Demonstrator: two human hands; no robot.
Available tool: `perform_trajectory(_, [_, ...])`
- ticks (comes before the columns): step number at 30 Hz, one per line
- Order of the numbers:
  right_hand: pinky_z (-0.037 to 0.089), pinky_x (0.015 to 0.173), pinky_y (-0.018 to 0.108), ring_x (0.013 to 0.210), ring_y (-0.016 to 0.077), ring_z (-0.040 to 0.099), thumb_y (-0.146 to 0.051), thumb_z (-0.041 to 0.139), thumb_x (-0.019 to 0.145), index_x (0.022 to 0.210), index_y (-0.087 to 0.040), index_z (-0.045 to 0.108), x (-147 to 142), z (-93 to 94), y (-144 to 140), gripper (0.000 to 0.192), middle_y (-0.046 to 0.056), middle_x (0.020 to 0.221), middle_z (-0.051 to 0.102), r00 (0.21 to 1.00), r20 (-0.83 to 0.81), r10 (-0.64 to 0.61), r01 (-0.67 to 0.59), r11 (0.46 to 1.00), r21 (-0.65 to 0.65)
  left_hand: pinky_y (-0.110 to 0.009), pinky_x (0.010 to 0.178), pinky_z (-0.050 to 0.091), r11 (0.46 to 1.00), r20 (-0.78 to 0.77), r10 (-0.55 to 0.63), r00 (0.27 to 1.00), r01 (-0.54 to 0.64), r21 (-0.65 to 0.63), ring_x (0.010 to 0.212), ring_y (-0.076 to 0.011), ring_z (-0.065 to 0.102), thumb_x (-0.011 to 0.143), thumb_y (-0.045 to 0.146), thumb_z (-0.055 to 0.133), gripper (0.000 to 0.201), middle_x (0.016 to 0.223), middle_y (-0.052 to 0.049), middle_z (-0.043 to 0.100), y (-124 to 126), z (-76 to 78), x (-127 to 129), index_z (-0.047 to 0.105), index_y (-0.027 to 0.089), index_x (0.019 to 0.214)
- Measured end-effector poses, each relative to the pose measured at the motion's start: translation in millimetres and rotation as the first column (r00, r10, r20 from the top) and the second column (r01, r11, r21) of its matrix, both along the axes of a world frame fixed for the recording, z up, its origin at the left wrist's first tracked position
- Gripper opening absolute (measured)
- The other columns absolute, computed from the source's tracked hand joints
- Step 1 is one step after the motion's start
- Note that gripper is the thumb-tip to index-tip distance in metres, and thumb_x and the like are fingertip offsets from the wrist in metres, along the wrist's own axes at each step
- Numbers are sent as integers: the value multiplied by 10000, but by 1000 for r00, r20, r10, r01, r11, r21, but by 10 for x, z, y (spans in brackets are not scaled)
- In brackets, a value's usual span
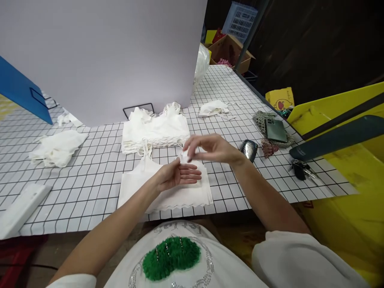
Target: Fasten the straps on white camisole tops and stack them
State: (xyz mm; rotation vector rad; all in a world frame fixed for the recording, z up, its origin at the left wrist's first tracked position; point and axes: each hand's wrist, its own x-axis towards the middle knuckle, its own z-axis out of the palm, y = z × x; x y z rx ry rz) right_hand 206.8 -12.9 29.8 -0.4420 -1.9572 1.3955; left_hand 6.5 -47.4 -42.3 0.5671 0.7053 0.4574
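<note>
A flat stack of white camisole tops [180,194] lies at the near edge of the grid-patterned table [90,176]. My left hand [179,175] rests palm up on top of that stack, fingers apart, touching the fabric near its upper edge. Just above it, my right hand [210,149] pinches a small piece of the white fabric, a strap or corner [183,157], between thumb and fingers. A second stack of white tops [156,132] sits farther back, touching the near stack's straps.
Loose white garments lie at the left [58,147] and back right [213,108]. A white backdrop board [105,60] stands behind. At the right are a silver clip [249,150], a green phone [275,131] on a mesh pouch, keys [300,170] and a yellow bin [345,168].
</note>
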Motion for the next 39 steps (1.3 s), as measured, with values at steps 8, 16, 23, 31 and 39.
perform_trajectory(8, [563,581,253,624,118,627,-400,710,853,847,-159,731,235,-426,-358,242,21,697,667,819,373,-435,507,854,-116,-430,1044,533,986,-14,164,986,-164,37,1021,-253,717,889,142,647,111,1035,-170,756,75,-91,175,743,85,885])
perform_trajectory(16, [504,417,199,481,74,548,-432,836,693,684,-134,733,-59,-747,-585,315,-5,634,607,944,319,-80,238,834,-498,-351,875,597,967,-101,234,967,-220,127,899,-212,709,868,172,695,101,949,-144,747,128,-124,223,741,88,835])
perform_trajectory(23, [559,459,224,486,92,595,-369,830,729,744,-137,726,29,-506,-650,254,-14,611,626,979,192,-64,172,767,-619,-434,972,553,989,-53,131,990,-127,71,949,-252,736,952,352,618,255,971,-160,766,52,-100,164,707,113,958])
perform_trajectory(31, [551,399,266,411,114,588,-415,879,660,696,-154,607,56,-492,-422,379,-23,592,631,894,139,-427,401,619,-675,-488,1048,494,997,44,-58,997,55,59,1003,-291,723,887,441,684,400,1072,-202,753,-266,-35,-75,728,82,1059])
perform_trajectory(39, [544,446,299,443,102,527,-419,834,700,692,-185,574,141,-664,-405,350,-24,611,578,805,260,-533,585,641,-496,-350,729,582,941,-270,126,955,-29,336,705,-178,675,809,458,764,335,840,-111,754,-350,-62,-123,775,131,880])
